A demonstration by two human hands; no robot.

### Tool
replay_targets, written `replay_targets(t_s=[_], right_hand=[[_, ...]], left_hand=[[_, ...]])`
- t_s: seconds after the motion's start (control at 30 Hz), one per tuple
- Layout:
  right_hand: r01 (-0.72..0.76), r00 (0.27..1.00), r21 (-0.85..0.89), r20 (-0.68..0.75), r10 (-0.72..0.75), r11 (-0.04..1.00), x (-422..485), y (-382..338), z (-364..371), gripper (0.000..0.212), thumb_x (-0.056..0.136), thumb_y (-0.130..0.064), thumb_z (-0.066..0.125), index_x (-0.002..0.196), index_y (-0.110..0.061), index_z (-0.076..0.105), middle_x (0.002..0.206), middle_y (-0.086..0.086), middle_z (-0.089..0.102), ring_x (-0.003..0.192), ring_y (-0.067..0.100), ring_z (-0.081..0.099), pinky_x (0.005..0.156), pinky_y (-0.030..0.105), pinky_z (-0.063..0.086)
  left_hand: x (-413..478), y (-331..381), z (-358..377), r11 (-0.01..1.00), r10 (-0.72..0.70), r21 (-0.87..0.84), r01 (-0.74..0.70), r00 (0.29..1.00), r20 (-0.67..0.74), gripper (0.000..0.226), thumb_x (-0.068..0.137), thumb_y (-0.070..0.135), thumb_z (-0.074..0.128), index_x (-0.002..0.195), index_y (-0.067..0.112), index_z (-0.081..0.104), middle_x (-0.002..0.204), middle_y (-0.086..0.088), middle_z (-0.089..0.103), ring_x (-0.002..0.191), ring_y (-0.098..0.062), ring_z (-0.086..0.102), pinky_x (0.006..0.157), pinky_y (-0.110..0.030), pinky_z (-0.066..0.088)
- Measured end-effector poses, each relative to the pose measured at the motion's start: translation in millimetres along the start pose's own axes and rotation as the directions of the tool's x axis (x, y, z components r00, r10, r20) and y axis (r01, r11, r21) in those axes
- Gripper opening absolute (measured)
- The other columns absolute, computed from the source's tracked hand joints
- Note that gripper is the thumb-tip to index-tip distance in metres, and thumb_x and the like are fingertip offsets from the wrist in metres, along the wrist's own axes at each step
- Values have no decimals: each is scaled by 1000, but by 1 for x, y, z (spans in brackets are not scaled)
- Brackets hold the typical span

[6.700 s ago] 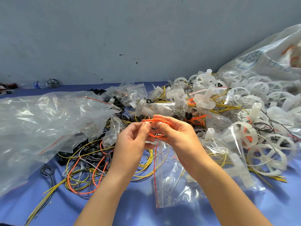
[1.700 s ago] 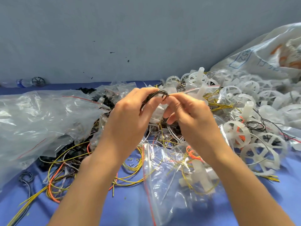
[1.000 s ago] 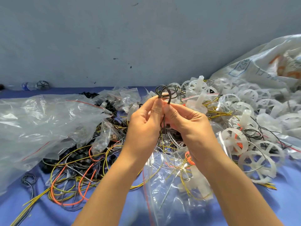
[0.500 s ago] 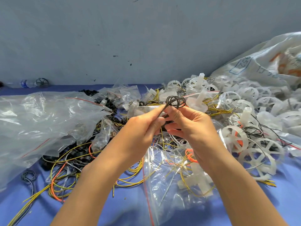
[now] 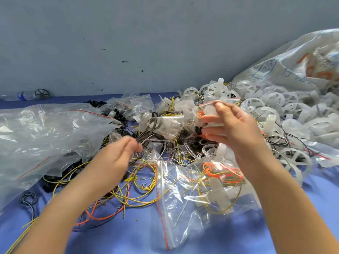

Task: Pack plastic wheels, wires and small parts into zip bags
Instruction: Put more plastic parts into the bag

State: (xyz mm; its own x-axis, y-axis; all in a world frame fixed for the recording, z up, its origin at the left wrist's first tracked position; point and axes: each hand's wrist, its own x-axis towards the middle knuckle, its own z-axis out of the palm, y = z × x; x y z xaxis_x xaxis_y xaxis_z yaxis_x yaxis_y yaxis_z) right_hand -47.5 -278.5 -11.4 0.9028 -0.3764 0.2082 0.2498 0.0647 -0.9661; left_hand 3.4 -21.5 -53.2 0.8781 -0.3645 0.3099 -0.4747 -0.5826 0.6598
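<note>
1. Black wire bundle (image 5: 146,133): over the middle of the bench (image 5: 128,237), its lower end pinched by the left hand (image 5: 117,158), thumb and fingertips closed on it.
2. Right hand (image 5: 233,125): raised beside it, blurred, fingers loosely spread, grasping nothing visible.
3. Zip bag (image 5: 183,204): toward the near edge, its red-striped mouth facing left. It holds 1 white wheel (image 5: 218,191), 1 orange wire loop (image 5: 224,174) and yellow wire.

Step, judged: adding the black wire to this bag.
Next move calls for: a compact bundle, the mouth held open by the right hand, and entry clear of the loose yellow wires (image 5: 143,191).
</note>
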Motion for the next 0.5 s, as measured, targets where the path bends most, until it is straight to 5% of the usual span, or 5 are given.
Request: replay_targets(t_s=[0.1,0.17,0.33,0.4,0.5], right_hand=[[-10,998,19,-58,11,1000,5,-2,-15,17,103,-24,47,112,-22,62,77,-6,76,63,10,70,56,20,56],[14,997,-18,-76,-15,1000,6,0,-17,17,102,-20,47,109,-23,62,73,-8,74,61,8,68,54,19,55],[169,986,-404,55,-160,899,0,13,1,15,99,-19,54,107,-27,64,81,-5,73,71,16,70,75,41,58],[233,971,-509,173,-166,829,-5,18,12,16,98,-22,54,107,-31,64,84,-7,72,75,16,69,75,38,56],[318,929,-649,360,-89,691,-13,30,23,16,98,-30,53,108,-32,66,93,-11,69,79,8,65,75,31,52]], left_hand=[[-17,-30,-24,966,-141,-164,198,941,306,37,89,54,46,89,28,73,58,5,45,57,-9,45,61,-25,39],[-30,-47,-38,978,-149,-72,195,900,410,63,85,71,46,85,13,70,59,3,45,58,-8,48,65,-27,40],[-49,-43,-23,986,-128,146,83,932,338,45,79,68,46,88,33,73,71,21,66,66,2,57,69,-19,45],[-49,-30,-8,989,-75,147,30,947,312,40,79,62,46,90,36,73,79,20,69,73,0,60,71,-17,45],[-47,-9,9,996,5,81,-36,935,356,41,89,56,42,80,23,65,62,11,51,56,-2,41,55,-20,33]])
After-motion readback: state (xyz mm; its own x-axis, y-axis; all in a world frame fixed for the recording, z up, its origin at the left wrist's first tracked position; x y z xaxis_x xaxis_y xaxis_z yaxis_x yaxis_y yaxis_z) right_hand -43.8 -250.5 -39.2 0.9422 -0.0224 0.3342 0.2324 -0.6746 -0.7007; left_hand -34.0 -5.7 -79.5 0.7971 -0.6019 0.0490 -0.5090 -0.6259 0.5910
